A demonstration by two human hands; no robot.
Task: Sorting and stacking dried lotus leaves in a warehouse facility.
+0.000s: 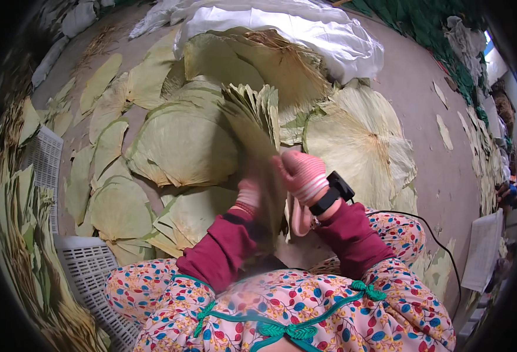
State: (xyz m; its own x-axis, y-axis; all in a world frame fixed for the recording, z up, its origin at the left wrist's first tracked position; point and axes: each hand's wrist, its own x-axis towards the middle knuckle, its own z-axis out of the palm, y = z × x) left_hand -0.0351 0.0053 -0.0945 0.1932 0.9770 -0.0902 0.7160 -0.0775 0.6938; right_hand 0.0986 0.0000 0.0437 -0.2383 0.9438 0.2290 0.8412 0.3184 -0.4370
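Observation:
A thick bundle of folded, dried lotus leaves (262, 114) stands on edge in front of me, its lower part smeared by motion. My left hand (248, 195), in a pink striped glove, is against the left side of the bundle; its fingers are hidden and blurred. On the other side, my right hand (301, 173) is closed in a fist beside the bundle's edge, in a matching glove. What that fist grips, if anything, does not show. A pink strip (301, 218) hangs below my right wrist, which wears a black device (332, 196).
Stacked folded leaves (182, 141) lie just ahead-left, and a broad round leaf (364, 141) spreads to the right. White plastic baskets (85, 258) with leaf bundles (26, 246) line the left. White sacking (288, 32) lies at the far side. A black cable (446, 249) curves at right.

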